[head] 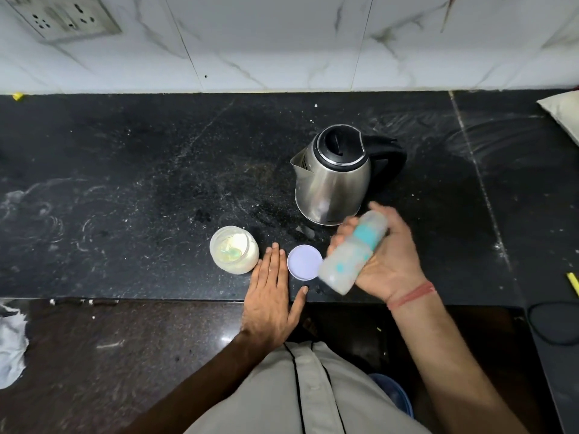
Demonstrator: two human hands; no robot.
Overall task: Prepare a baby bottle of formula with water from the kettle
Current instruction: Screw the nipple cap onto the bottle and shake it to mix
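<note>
My right hand (390,261) grips a baby bottle (352,250) with a teal ring, held tilted above the counter's front edge; the bottle is blurred by motion. My left hand (272,296) lies flat on the black counter (125,183), fingers spread, holding nothing. Just left of it stands an open clear jar (233,249) of pale formula powder with a scoop inside. The jar's white round lid (304,262) lies between my two hands. A steel kettle (333,177) with a black lid and handle stands behind the bottle, spout pointing left.
A marble-tiled wall with a socket plate (62,17) runs along the back. A white bag (564,114) sits at the far right, a yellow object (573,283) on the right edge, and a crumpled cloth (11,346) on the floor at left.
</note>
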